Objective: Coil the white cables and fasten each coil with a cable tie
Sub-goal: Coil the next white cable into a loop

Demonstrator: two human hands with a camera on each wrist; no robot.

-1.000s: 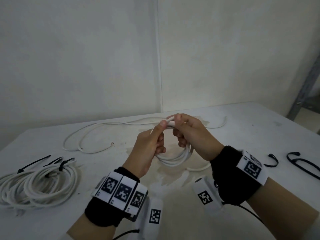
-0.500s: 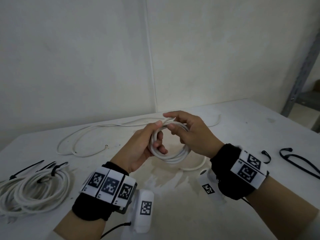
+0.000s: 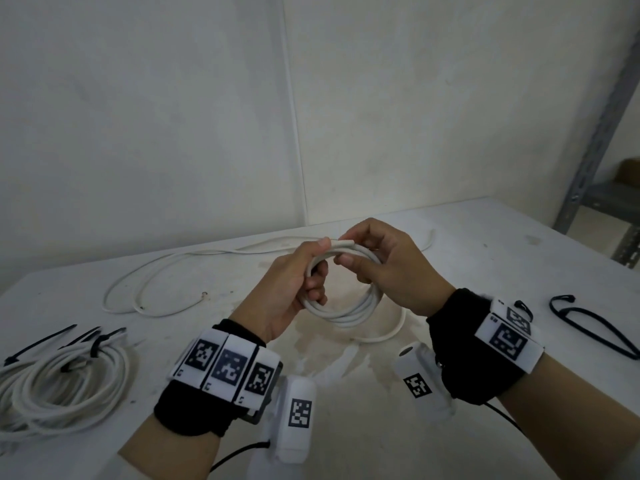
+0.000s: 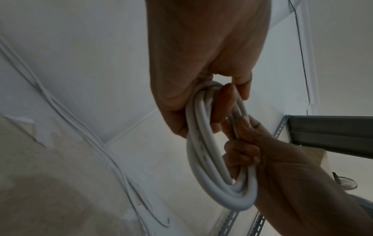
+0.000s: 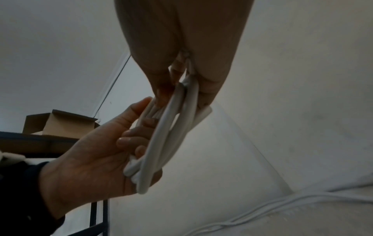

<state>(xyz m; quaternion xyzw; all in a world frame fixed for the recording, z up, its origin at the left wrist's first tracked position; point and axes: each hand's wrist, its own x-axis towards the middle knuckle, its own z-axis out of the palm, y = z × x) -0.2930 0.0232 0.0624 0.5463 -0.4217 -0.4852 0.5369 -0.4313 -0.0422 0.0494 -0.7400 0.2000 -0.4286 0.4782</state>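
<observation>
Both hands hold a small white cable coil of several loops above the table. My left hand grips the coil's left side, fingers curled through the loop and thumb on top. My right hand pinches the upper right of the coil, near the cut cable end. The left wrist view shows the coil wrapped by my left fingers, with the right hand gripping its far side. In the right wrist view the coil hangs from my right fingers, and the left hand holds its lower edge.
Another loose white cable lies along the back of the white table. Finished coils with black ties sit at the left. Loose black cable ties lie at the right. A metal shelf stands beyond the table's right corner.
The coil has been raised and turned more upright between my hands. The trailing cable has been drawn in, and its cut end now sits at the coil's top.
</observation>
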